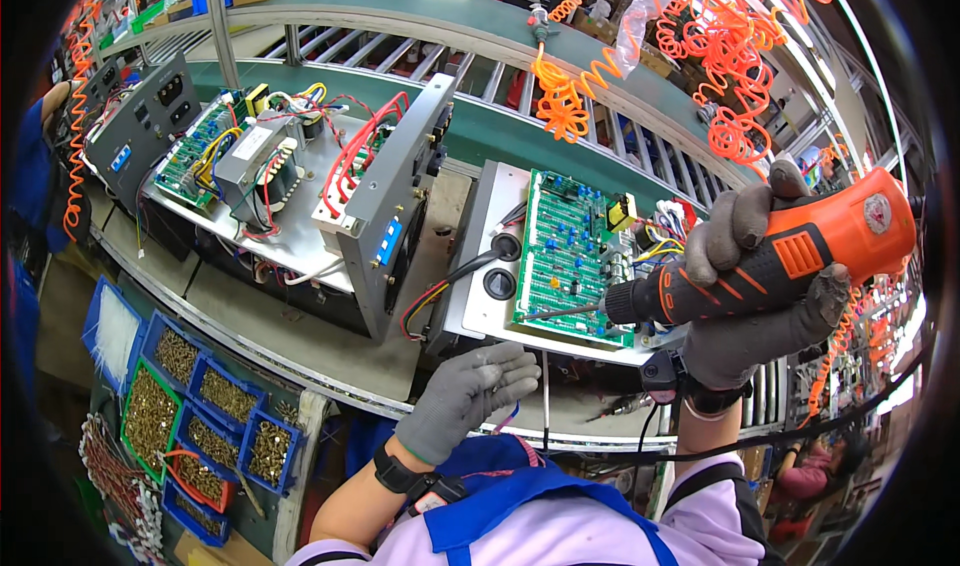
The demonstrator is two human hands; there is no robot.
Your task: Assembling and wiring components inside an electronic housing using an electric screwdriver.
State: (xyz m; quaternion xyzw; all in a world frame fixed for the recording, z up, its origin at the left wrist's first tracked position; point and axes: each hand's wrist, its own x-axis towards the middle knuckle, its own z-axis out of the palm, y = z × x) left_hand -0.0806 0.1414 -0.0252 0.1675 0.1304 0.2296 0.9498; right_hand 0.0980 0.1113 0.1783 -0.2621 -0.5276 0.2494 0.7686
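Fingers of your left hand (pixel 468 391) loosely extended, close together, nothing seen in grip; those of your right hand (pixel 735 341) wrapped around power driver (pixel 800 256). Far left: screws (pixel 146 418) held in trays (pixel 207 537) beside bench (pixel 335 351), presumably for easy reach. Next: metal unit (pixel 360 256) uncovered, wiring exposed. Left hand at bench edge, apparently kept clear of bit (pixel 565 313). Circuit board (pixel 570 246) flat on second unit (pixel 475 296), bit over near edge; tip contact cannot be told. Right: driver's thick handle encircled, likely for steadiness.
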